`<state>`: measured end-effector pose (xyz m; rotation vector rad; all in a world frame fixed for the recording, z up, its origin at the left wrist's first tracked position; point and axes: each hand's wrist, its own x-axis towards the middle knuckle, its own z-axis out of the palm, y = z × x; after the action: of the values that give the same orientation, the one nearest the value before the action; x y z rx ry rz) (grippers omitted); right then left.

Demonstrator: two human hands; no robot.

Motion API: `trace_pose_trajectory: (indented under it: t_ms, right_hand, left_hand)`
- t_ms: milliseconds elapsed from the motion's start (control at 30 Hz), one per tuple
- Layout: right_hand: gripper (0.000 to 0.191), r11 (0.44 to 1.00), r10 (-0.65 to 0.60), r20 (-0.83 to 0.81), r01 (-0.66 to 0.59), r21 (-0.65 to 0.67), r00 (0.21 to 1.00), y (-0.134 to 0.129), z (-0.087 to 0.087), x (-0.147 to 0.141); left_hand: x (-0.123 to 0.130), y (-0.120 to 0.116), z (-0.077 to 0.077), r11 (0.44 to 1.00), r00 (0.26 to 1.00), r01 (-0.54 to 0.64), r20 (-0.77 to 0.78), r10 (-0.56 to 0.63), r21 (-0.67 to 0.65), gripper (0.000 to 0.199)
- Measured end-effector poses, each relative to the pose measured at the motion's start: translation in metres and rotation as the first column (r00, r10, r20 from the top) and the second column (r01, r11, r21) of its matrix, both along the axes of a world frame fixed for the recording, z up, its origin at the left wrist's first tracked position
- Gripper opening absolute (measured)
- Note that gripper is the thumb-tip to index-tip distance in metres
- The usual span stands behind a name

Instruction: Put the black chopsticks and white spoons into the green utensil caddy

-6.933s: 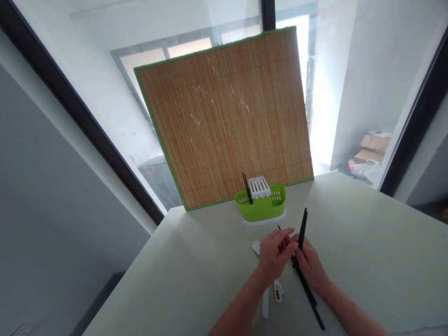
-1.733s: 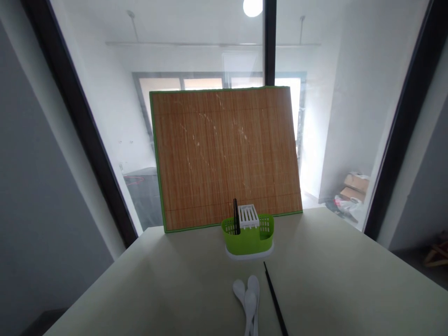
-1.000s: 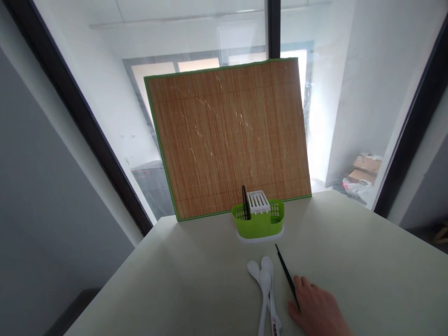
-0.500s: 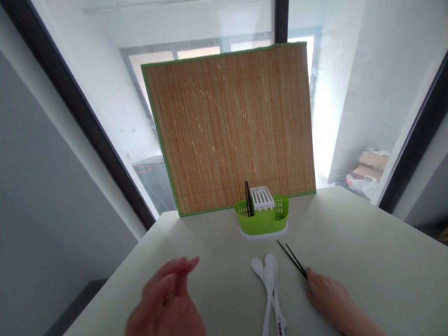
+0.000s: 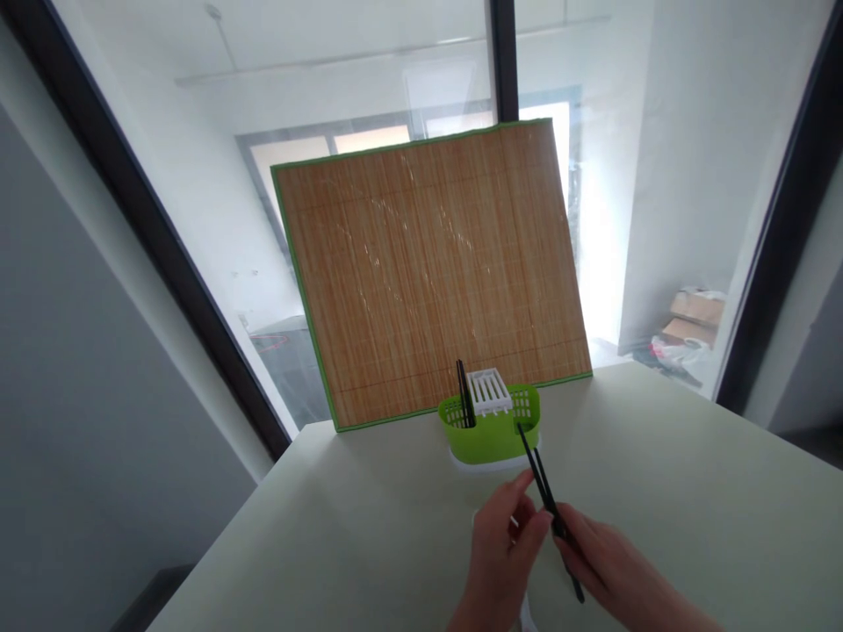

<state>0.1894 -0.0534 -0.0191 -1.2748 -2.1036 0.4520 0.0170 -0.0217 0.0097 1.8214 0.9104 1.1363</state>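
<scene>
Pale tabletop (image 5: 369, 527) | left hand (image 5: 504, 540) now at chopsticks (image 5: 549, 499) | right hand (image 5: 596, 549) gripping

The table (image 5: 369, 544) bears mat (image 5: 428, 281), caddy (image 5: 487, 439), spoons (image 5: 525, 616) (mostly hidden).

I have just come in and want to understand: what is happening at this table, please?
A person grips two black chopsticks in the right hand; the left hand is at them, touching or nearly so. Beyond stands a green holder, with other chopsticks in its left compartment. Something white lies mostly hidden by the left hand.
</scene>
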Motion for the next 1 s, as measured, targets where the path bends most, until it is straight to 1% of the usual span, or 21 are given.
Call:
trace_pose_trajectory:
  t_ms: [67,133,200,267,333,400,467,567,633,700,733,800,833,900,933,967,1000]
  right_hand:
    - [0.019,0.999,0.03,-0.035,-0.029,0.018,0.999,0.0,-0.011,-0.004]
    - [0.018,0.998,0.051,-0.077,-0.047,0.048,0.996,0.0,-0.025,-0.004]
    - [0.019,0.996,0.057,-0.107,-0.05,0.071,0.993,-0.001,-0.037,-0.002]
    - [0.022,0.996,0.064,-0.121,-0.056,0.069,0.991,-0.002,-0.045,-0.001]
    - [0.025,0.997,0.074,-0.126,-0.069,0.046,0.989,-0.002,-0.049,-0.001]
    - [0.026,0.997,0.078,-0.126,-0.077,0.012,0.989,-0.001,-0.048,-0.002]
    - [0.026,0.997,0.07,-0.12,-0.073,-0.022,0.99,0.002,-0.045,-0.005]
    - [0.026,0.995,0.084,-0.096,-0.089,-0.05,0.992,0.006,-0.041,-0.01]
    - [0.026,0.994,0.099,-0.083,-0.102,-0.039,0.992,0.008,-0.039,-0.01]
    - [0.026,0.996,0.089,-0.089,-0.089,0.007,0.992,0.009,-0.039,-0.008]
    - [0.027,0.997,0.077,-0.098,-0.074,0.035,0.992,0.01,-0.041,-0.005]
    - [0.026,0.996,0.028,-0.115,-0.018,0.087,0.993,0.014,-0.046,0.003]
    - [0.024,0.994,-0.009,-0.12,0.022,0.111,0.993,0.016,-0.05,0.007]
    - [0.021,0.982,-0.099,-0.117,0.116,0.151,0.988,0.02,-0.058,0.016]
    - [0.02,0.973,-0.14,-0.112,0.158,0.168,0.984,0.022,-0.062,0.019]
    - [0.019,0.965,-0.172,-0.103,0.188,0.183,0.98,0.024,-0.066,0.021]
    - [0.019,0.958,-0.192,-0.092,0.207,0.197,0.977,0.025,-0.069,0.022]
  left_hand:
    - [0.009,-0.001,0.007,0.998,0.998,0.032,-0.059,-0.028,0.063,0.029]
    - [0.014,-0.003,0.008,0.993,0.991,0.064,-0.122,-0.051,0.102,0.021]
    - [0.018,-0.004,0.003,0.986,0.979,0.103,-0.189,-0.077,0.128,0.017]
    - [0.019,-0.004,-0.006,0.979,0.964,0.149,-0.239,-0.113,0.139,0.013]
    - [0.019,-0.002,-0.014,0.976,0.96,0.171,-0.246,-0.134,0.135,0.01]
    - [0.017,0.0,-0.017,0.98,0.968,0.148,-0.224,-0.115,0.134,0.008]
    - [0.016,0.002,-0.016,0.983,0.978,0.118,-0.19,-0.091,0.137,0.011]
    - [0.014,0.002,-0.008,0.984,0.986,0.106,-0.145,-0.084,0.146,0.019]
    - [0.009,0.003,0.004,0.985,0.99,0.088,-0.122,-0.07,0.149,0.016]
    - [-0.001,0.008,0.023,0.988,0.997,0.042,-0.075,-0.031,0.146,0.013]
    - [-0.007,0.013,0.036,0.989,0.999,0.002,-0.037,0.004,0.15,0.013]
    - [-0.023,0.027,0.067,0.976,0.992,-0.119,0.06,0.11,0.183,0.015]
    - [-0.032,0.037,0.084,0.956,0.978,-0.197,0.112,0.176,0.217,0.016]
    - [-0.047,0.063,0.116,0.891,0.935,-0.341,0.203,0.29,0.299,0.019]
    - [-0.053,0.078,0.128,0.854,0.912,-0.399,0.239,0.333,0.335,0.021]
    - [-0.058,0.094,0.137,0.822,0.894,-0.44,0.261,0.364,0.363,0.023]
    - [-0.061,0.11,0.142,0.799,0.882,-0.466,0.267,0.387,0.38,0.025]
